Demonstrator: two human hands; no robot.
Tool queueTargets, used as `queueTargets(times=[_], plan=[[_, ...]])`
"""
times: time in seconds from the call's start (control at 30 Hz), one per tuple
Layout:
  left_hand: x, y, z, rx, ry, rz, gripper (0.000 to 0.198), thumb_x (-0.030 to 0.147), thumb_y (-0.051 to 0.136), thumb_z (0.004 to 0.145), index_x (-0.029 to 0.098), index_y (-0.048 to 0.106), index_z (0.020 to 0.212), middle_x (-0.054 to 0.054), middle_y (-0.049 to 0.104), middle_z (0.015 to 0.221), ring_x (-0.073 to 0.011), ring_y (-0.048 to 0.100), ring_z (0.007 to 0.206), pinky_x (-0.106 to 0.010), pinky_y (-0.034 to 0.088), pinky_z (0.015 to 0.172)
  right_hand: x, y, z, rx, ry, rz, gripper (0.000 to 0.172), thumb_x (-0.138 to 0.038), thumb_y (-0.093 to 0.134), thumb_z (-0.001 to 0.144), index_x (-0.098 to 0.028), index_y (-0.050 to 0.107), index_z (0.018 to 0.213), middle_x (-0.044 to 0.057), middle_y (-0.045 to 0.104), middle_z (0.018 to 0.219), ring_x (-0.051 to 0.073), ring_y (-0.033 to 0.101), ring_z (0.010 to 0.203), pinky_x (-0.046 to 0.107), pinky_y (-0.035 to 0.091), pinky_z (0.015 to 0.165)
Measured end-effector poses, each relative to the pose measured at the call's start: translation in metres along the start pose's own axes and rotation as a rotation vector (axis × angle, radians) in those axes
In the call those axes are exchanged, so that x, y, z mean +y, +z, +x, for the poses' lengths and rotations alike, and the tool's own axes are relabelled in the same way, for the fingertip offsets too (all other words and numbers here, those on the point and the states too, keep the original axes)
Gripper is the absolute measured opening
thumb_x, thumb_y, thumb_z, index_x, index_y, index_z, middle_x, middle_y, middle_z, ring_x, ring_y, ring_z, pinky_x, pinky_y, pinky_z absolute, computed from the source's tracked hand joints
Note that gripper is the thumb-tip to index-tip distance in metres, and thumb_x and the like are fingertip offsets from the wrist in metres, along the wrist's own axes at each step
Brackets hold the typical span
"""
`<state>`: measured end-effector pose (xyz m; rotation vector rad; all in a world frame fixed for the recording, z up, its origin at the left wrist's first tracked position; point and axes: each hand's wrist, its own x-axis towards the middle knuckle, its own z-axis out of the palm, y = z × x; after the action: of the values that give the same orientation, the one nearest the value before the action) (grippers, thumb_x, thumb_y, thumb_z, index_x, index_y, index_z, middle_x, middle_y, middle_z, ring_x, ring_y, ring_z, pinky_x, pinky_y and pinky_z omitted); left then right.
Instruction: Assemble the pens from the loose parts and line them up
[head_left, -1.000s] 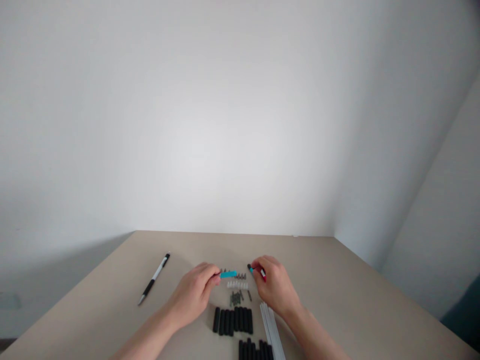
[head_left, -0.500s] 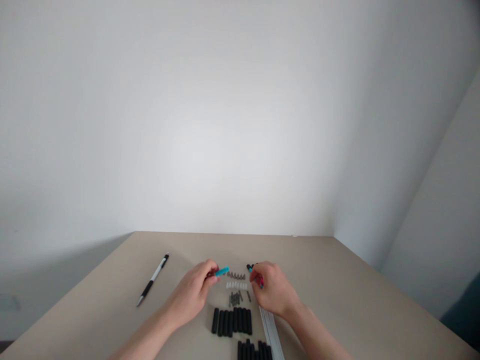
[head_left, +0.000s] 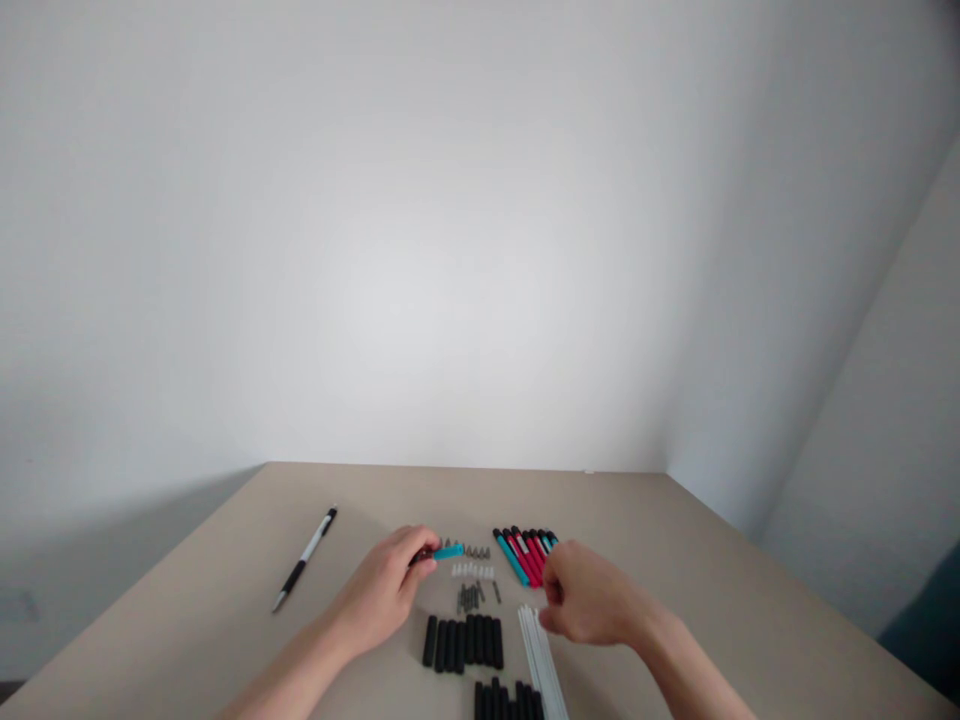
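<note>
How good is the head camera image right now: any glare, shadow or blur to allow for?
Head view: soft bright patch mid-frame on the plain white wall, dimmer toward the edges; head view: broad soft shadow low on that wall, left of the matte beige tabletop; head view: thin grey metal-looking pieces lack fine detail, while the slim teal barrel stands out by colour.

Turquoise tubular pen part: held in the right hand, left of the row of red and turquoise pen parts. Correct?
Wrong hand: in the head view, the left hand holds the turquoise tubular pen part, left of the row of red and turquoise pen parts.
</note>
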<state>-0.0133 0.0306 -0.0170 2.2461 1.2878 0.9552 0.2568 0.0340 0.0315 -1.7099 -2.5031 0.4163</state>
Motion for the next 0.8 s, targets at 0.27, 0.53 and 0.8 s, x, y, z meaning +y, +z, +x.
queueTargets(times=[0.27, 0.53, 0.8], plan=[[-0.002, 0.001, -0.001, -0.004, 0.008, 0.006, 0.011, 0.018, 0.044, 0.091, 0.021, 0.055, 0.09, -0.002, 0.061, 0.088, -0.0177, 0.056, 0.081, -0.026, 0.041, 0.074, 0.004, 0.006, -0.005, -0.117, 0.081, -0.009, 0.007, -0.022, 0.074, 0.055, -0.018, 0.069, 0.055, 0.001, 0.06, 0.052, 0.015, 0.054, 0.049, 0.023, 0.03, 0.043], [-0.002, 0.001, 0.0, -0.01, 0.005, -0.005, 0.01, 0.02, 0.045, 0.092, 0.021, 0.055, 0.09, -0.002, 0.062, 0.089, -0.0178, 0.057, 0.083, -0.026, 0.041, 0.076, 0.015, 0.01, -0.003, -0.148, 0.058, -0.015, 0.005, -0.019, 0.072, 0.055, -0.018, 0.071, 0.059, 0.001, 0.063, 0.054, 0.015, 0.057, 0.051, 0.021, 0.029, 0.042], [-0.003, 0.001, 0.001, -0.004, 0.021, 0.0, 0.01, 0.02, 0.045, 0.091, 0.021, 0.055, 0.09, -0.002, 0.062, 0.089, -0.0175, 0.057, 0.081, -0.026, 0.042, 0.074, 0.006, 0.012, -0.002, -0.096, 0.055, -0.066, 0.013, -0.014, 0.058, 0.057, -0.015, 0.07, 0.061, 0.007, 0.067, 0.06, 0.017, 0.06, 0.053, 0.021, 0.028, 0.042]])
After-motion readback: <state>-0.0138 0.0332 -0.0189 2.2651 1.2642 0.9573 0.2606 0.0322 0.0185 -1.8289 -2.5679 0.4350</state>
